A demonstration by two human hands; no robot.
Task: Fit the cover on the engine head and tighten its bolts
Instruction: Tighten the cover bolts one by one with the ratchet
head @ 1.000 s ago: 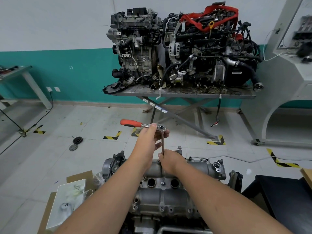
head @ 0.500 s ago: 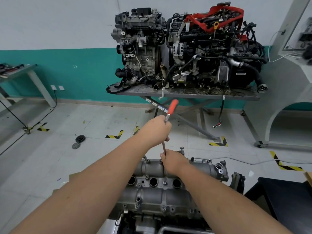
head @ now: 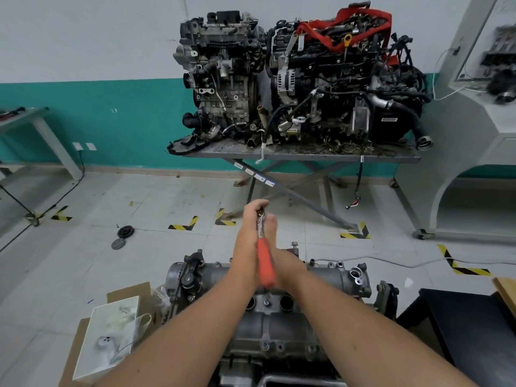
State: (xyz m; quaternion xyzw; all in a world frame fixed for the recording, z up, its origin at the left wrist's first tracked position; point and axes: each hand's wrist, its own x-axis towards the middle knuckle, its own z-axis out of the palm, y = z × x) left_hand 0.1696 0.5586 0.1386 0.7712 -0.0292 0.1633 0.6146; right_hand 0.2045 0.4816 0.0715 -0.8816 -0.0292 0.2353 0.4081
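One head-worn camera looks forward and down, seemingly close above the cover (head: 268,328).

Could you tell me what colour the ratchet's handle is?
Orange-red, on the ratchet; head view.

Open floor (head: 173,208) lies beyond the cover (head: 268,328); cardboard box (head: 92,339) flanks its left, black table (head: 469,325) its right.

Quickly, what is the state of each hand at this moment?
Left hand: grips the ratchet at its head end.
Right hand: mostly hidden behind the ratchet handle; cannot be told.
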